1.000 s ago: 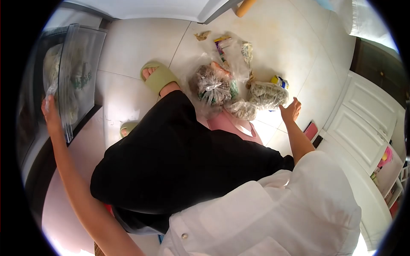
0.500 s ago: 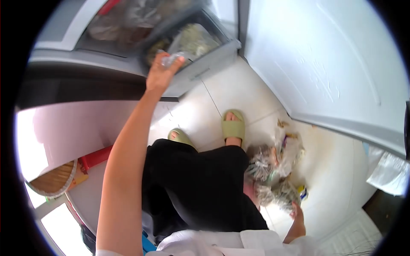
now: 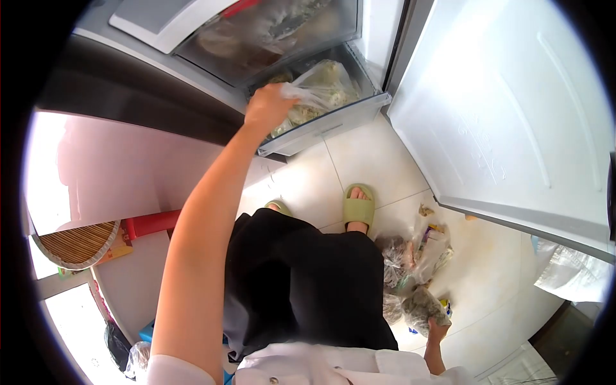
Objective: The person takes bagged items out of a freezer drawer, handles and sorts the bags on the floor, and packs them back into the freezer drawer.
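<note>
My left hand (image 3: 268, 106) is closed on the top of a clear plastic bag (image 3: 333, 83) with pale green contents. That bag lies in the pulled-out lower drawer (image 3: 327, 127) of a fridge or freezer. At the lower right, my right hand (image 3: 437, 330) grips the end of a bag of dark, dried-looking food (image 3: 423, 309) at floor level. Around it on the floor are another dark bag tied at the top (image 3: 393, 251) and a clear bag with coloured packets (image 3: 433, 253).
The open appliance door (image 3: 507, 115) stands on the right. A closed upper drawer (image 3: 256, 38) shows bagged food behind its front. A round woven tray (image 3: 77, 245) and a red object (image 3: 153, 223) are at the left. Green slippers (image 3: 359, 208) are on my feet.
The view has swung from the floor bags toward the drawer. My left hand now holds the pale bag's top bunched up, and my right hand has closed on the dark bag.
</note>
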{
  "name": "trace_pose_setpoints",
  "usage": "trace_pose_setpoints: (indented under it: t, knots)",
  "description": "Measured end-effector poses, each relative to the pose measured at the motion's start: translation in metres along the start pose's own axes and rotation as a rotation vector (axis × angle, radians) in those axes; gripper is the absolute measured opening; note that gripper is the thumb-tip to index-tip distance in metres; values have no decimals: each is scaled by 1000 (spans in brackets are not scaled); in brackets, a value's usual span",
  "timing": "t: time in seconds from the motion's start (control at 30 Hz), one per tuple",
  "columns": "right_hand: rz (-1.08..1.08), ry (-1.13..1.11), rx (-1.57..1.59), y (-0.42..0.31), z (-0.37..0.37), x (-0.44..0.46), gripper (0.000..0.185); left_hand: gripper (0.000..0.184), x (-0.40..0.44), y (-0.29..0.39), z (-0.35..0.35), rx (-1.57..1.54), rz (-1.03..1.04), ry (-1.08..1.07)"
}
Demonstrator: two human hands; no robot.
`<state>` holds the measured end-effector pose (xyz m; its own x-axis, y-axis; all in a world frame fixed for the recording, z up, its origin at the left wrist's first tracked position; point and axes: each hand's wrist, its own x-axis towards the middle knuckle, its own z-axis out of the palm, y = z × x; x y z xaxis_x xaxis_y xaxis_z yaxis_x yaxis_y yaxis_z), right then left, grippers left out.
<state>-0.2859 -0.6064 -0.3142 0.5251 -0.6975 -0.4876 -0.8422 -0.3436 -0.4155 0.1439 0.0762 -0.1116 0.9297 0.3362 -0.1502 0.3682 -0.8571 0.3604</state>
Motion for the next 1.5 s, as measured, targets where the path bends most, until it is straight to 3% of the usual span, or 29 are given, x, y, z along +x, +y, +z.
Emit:
trace_pose_setpoints:
  t: [0.07, 0.17, 0.3, 0.47, 0.57, 0.6, 0.7, 0.8, 0.97, 1.27, 1.37, 1.5]
  knots:
    - [-55, 27, -137, -23, -17, -8, 77, 29, -14, 8, -2, -189, 33, 152]
    - [-123, -2, -150, -50, -42, -19, 74, 23, -21, -1, 9, -572, 46, 282]
    - [-365, -231, 212, -83, -57, -22, 63, 20, -22, 6, -11, -772, 163, 291]
    - [-176, -500, 562, -203, -51, -65, 62, 20, -15, 6, -9, -837, 251, 288]
    - [-95, -659, 764, -258, -33, -72, 65, 19, -3, 7, -16, -827, 474, 351]
    - [-72, -715, 817, -282, -25, -77, 66, 25, 6, 7, -12, -688, 544, 488]
    - [-110, -798, 873, -355, -3, -107, 66, 28, 13, 34, -25, -667, 543, 555]
    - [-159, -863, 944, -396, 16, -119, 65, 25, 15, 53, -44, -408, 402, 600]
    - [-107, -990, 982, -442, 24, -141, 63, 23, -17, 36, -46, -290, 421, 569]
    - [-161, -905, 918, -512, 49, -134, 58, 37, -7, 31, -63, -274, 610, 853]
    - [-176, -958, 946, -519, 51, -139, 57, 30, -27, 41, -79, -255, 545, 770]
    - [-148, -941, 921, -534, 52, -150, 56, 28, -84, 26, -100, -101, 691, 789]
